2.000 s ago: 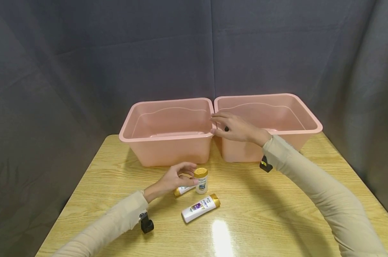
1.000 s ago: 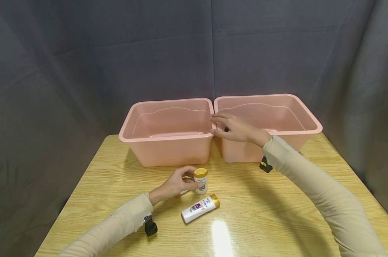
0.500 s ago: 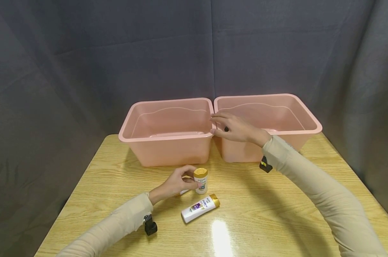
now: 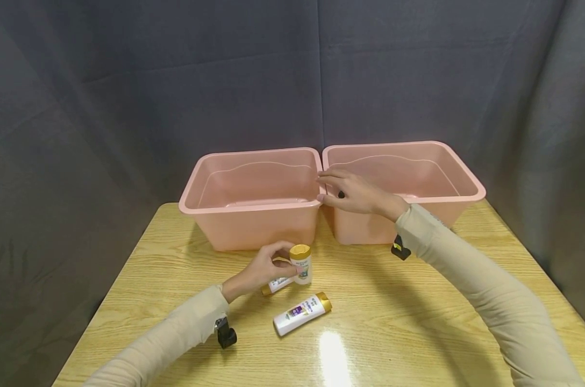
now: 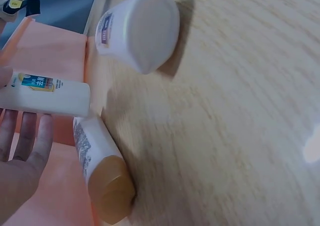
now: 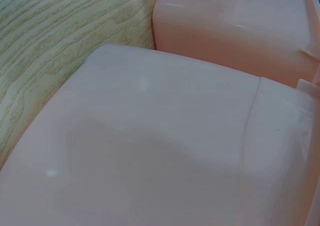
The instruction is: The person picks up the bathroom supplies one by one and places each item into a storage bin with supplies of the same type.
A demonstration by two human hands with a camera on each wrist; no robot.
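The left hand pinches a small white bottle with a gold cap between thumb and curled fingers. The bottle is upright, slightly tilted, and sits above the table, just in front of the left pink bin. In the left wrist view, the fingers lie along the white body of the held bottle.

A second white bottle with a gold cap lies on its side on the table directly below the left hand, partly hidden by it; in the left wrist view it lies just beside the fingers, cap toward the camera. A third bottle lies on its side nearer the person, gold cap pointing to the right, apart from the other two; the left wrist view shows its white base.

The right hand rests on the rims where the two bins meet, fingers spread and extended, thumb on the near edge. It holds nothing. The right pink bin stands touching the left bin, side by side at the far edge of the table. The right wrist view shows only the pink bin wall at close range and a strip of table.

Both forearms wear beige sleeves. A dark grey curtain forms the backdrop.
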